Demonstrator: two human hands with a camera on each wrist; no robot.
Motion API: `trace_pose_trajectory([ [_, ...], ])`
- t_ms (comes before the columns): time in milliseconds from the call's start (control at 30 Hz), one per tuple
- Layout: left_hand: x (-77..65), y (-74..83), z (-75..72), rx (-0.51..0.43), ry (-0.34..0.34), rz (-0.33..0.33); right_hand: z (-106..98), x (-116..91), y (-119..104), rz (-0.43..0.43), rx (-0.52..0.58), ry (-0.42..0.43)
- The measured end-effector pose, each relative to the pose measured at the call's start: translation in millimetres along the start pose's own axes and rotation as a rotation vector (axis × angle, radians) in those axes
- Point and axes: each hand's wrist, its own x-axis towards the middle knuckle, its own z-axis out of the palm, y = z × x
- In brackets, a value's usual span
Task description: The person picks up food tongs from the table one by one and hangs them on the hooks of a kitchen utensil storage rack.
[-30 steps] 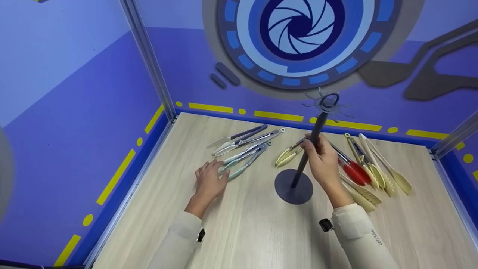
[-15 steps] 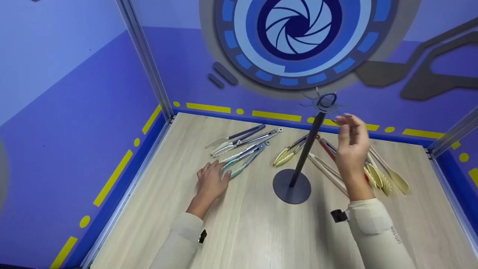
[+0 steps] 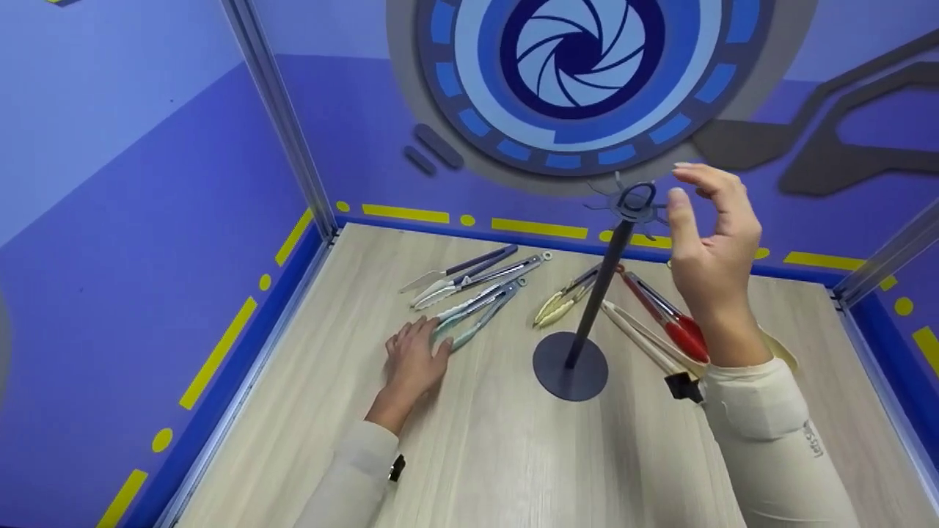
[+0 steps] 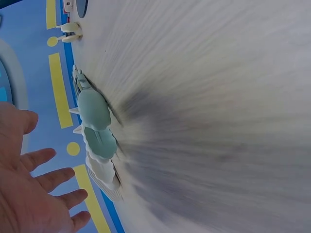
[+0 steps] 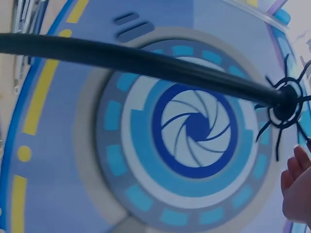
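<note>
A dark grey utensil stand (image 3: pixel 609 271) stands upright on its round base, with a ring of curved hooks at the top. Beside those hooks my right hand (image 3: pixel 719 235) is raised, thumb and fingers bent and apart with nothing between them. The right wrist view shows its fingertips close below the hooks (image 5: pixel 286 104). My left hand (image 3: pixel 418 356) is low over the table, fingers spread, next to mint-green tongs (image 3: pixel 480 312). In the left wrist view its palm is bare, and the mint tongs' scalloped heads (image 4: pixel 95 109) lie beyond the fingers.
Behind the mint tongs lie white-tipped tongs (image 3: pixel 480 279) and purple-handled tongs (image 3: pixel 469 265). Pale yellow tongs (image 3: pixel 565 297) lie left of the pole. Red tongs (image 3: pixel 671 312) and cream tongs (image 3: pixel 645 341) lie at the right, partly behind my right arm. Printed panels (image 3: pixel 352 132) wall the table.
My right hand has let go of the stand's pole and risen to the right, up beside the hooks. The left hand has stayed in place by the mint tongs.
</note>
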Motion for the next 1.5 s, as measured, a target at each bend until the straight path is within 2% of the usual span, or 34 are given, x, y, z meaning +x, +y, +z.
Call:
trace_pose_trajectory([
  [200, -0.5, 1.6, 3.2, -0.037, -0.011, -0.005, 10.7, 13.2, 2.5, 0.016, -0.052, -0.129],
  [400, -2.6, 1.0, 4.4, -0.063, -0.008, -0.010, 13.2, 11.7, 5.6, 0.135, -0.066, -0.263],
  [700, -2.1, -0.8, 0.1, -0.075, -0.038, -0.022, 9.9, 13.2, 0.2, 0.188, -0.111, -0.298],
  [967, -1.5, -0.1, 1.7, -0.082, -0.025, -0.012, 7.9, 17.2, -5.6, 0.240, -0.138, -0.346],
  [1267, -1.2, -0.2, 3.4, -0.046, -0.034, -0.035, 10.9, 17.3, -4.6, 0.247, -0.101, -0.346],
  [1500, -0.3, 1.5, 10.2, -0.042, -0.026, 0.019, 12.9, 16.0, -4.0, 0.240, -0.078, -0.329],
])
